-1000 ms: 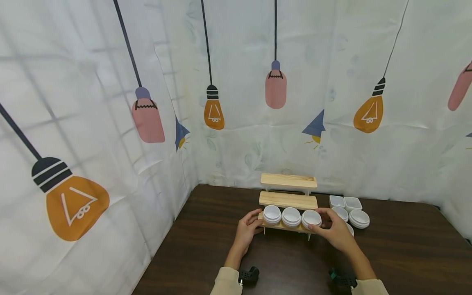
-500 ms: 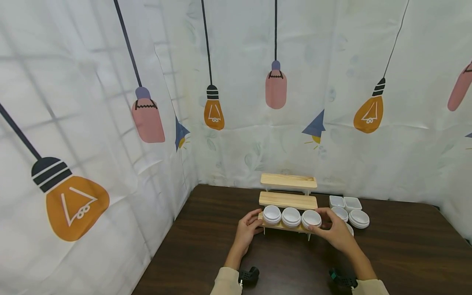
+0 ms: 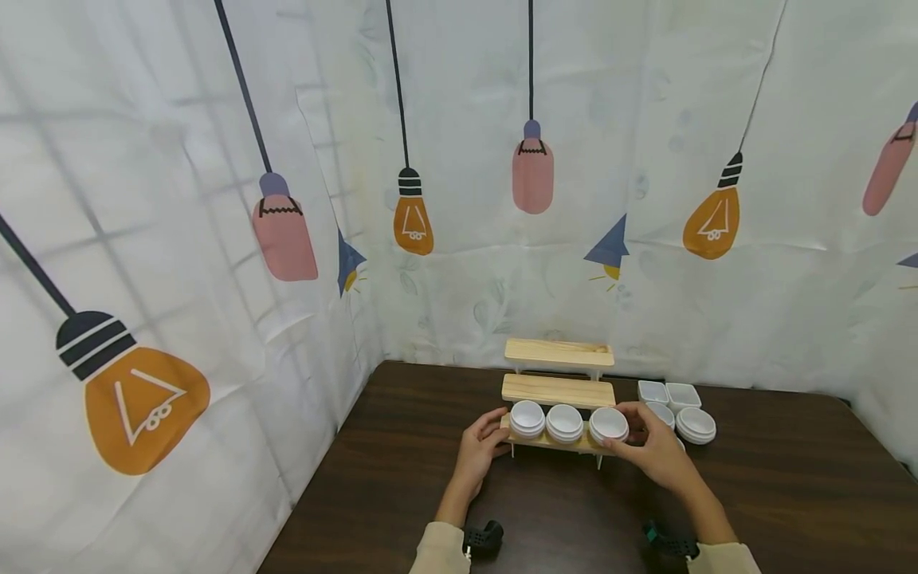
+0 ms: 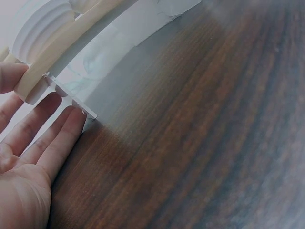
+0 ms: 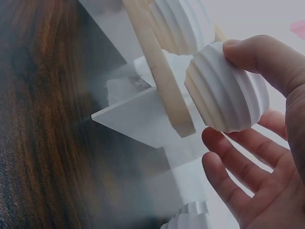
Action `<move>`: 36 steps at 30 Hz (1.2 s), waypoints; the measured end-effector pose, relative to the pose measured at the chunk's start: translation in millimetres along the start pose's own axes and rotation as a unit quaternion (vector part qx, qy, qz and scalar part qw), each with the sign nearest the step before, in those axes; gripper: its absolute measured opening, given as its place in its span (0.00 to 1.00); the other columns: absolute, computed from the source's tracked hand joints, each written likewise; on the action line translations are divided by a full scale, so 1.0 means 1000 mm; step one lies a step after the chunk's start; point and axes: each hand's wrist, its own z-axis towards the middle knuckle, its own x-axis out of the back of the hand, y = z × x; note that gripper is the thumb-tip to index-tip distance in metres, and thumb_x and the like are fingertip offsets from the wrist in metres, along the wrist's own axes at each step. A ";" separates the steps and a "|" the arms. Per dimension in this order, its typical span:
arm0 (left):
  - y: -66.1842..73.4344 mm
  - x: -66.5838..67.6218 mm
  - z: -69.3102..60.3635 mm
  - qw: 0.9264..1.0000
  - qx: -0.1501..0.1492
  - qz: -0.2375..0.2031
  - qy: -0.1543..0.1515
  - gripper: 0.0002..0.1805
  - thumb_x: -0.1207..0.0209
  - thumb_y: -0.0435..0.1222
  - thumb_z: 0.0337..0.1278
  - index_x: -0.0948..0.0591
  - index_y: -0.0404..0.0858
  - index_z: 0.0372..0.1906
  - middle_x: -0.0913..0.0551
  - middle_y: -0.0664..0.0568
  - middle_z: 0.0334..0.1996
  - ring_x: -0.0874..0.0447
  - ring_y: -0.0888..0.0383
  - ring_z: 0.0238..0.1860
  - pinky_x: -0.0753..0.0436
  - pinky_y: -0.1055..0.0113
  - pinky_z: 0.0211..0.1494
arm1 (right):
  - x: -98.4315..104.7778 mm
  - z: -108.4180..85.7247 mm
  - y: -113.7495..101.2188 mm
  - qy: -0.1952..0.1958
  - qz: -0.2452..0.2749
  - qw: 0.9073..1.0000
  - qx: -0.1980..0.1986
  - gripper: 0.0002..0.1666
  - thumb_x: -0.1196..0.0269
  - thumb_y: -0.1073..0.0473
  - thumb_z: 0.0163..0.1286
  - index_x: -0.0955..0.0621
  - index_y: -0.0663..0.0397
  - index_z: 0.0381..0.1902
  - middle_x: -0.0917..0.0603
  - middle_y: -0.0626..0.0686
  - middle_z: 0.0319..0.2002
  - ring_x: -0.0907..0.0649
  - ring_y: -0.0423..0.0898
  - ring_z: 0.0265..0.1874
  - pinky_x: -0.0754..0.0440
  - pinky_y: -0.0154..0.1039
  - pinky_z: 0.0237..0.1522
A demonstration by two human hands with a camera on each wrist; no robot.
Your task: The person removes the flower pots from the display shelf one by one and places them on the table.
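Low in the head view, right of centre, the right hand [image 3: 656,453] pinched the rightmost of 3 white bowls [image 3: 608,425] between thumb and fingers; the left hand [image 3: 476,451] gripped the lowest wooden shelf [image 4: 59,47] by its left end.

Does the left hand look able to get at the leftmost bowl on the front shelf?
Likely yes: the left hand touches the front shelf just beside the leftmost bowl, with nothing seen between them.

2 pale cream sleeves [image 3: 441,548]; 2 black wristbands [image 3: 484,539]; small green patch [image 3: 651,532] on right wristband.
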 end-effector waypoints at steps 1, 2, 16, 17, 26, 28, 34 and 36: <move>0.000 0.000 0.000 1.000 0.001 0.001 -0.001 0.24 0.39 0.34 0.70 0.23 0.36 0.68 0.14 0.40 0.54 0.13 0.58 0.49 0.12 0.58 0.52 | 0.001 0.000 -0.001 0.000 -0.004 1.000 -0.002 0.33 0.23 0.54 0.61 0.24 0.56 0.60 0.16 0.56 0.49 0.20 0.37 0.41 0.17 0.33 0.41; 0.000 0.000 -0.001 1.000 0.001 0.001 -0.001 0.24 0.39 0.34 0.70 0.23 0.36 0.68 0.14 0.40 0.55 0.13 0.58 0.49 0.12 0.58 0.52 | 0.002 0.000 -0.001 0.002 -0.009 1.000 -0.003 0.33 0.23 0.54 0.61 0.24 0.56 0.60 0.17 0.55 0.49 0.19 0.38 0.42 0.18 0.33 0.41; 0.000 0.001 0.002 1.000 0.003 -0.001 -0.002 0.24 0.39 0.32 0.68 0.23 0.35 0.67 0.13 0.39 0.53 0.13 0.60 0.46 0.12 0.60 0.50 | 0.023 -0.003 -0.011 0.019 -0.005 1.000 -0.023 0.34 0.26 0.55 0.65 0.27 0.60 0.64 0.20 0.60 0.54 0.21 0.33 0.41 0.18 0.31 0.42; 0.000 0.001 0.001 1.000 0.004 0.000 -0.002 0.24 0.39 0.32 0.69 0.23 0.35 0.67 0.13 0.39 0.53 0.13 0.60 0.46 0.12 0.60 0.50 | 0.025 -0.004 -0.011 0.022 -0.010 0.999 -0.024 0.34 0.26 0.55 0.65 0.27 0.60 0.64 0.20 0.60 0.54 0.21 0.32 0.41 0.18 0.31 0.42; 0.000 0.000 0.000 1.000 0.003 -0.005 -0.005 0.24 0.39 0.33 0.69 0.23 0.34 0.68 0.14 0.39 0.54 0.13 0.60 0.47 0.12 0.58 0.52 | 0.043 -0.007 -0.010 0.038 -0.026 0.998 -0.029 0.35 0.28 0.54 0.67 0.28 0.59 0.66 0.19 0.61 0.52 0.20 0.32 0.40 0.18 0.30 0.40; 0.000 0.000 0.000 1.000 0.007 -0.005 -0.005 0.24 0.39 0.33 0.69 0.23 0.34 0.68 0.14 0.39 0.54 0.13 0.60 0.47 0.12 0.58 0.52 | 0.046 -0.007 -0.011 0.046 -0.033 0.998 -0.029 0.35 0.27 0.54 0.66 0.28 0.59 0.66 0.19 0.61 0.52 0.21 0.31 0.40 0.18 0.30 0.40; 0.003 0.000 0.000 1.000 0.007 -0.004 -0.001 0.24 0.38 0.32 0.68 0.22 0.35 0.67 0.14 0.39 0.54 0.14 0.60 0.47 0.12 0.58 0.51 | 0.054 -0.008 -0.012 0.063 -0.036 0.997 -0.029 0.36 0.28 0.54 0.67 0.29 0.60 0.67 0.20 0.62 0.54 0.22 0.28 0.40 0.20 0.26 0.39; 0.003 0.000 -0.001 1.000 0.002 -0.003 -0.002 0.24 0.38 0.32 0.68 0.23 0.34 0.67 0.14 0.38 0.54 0.14 0.60 0.47 0.12 0.58 0.51 | 0.056 -0.008 -0.012 0.068 -0.034 0.997 -0.030 0.37 0.28 0.54 0.67 0.29 0.61 0.67 0.21 0.61 0.55 0.23 0.27 0.41 0.20 0.25 0.40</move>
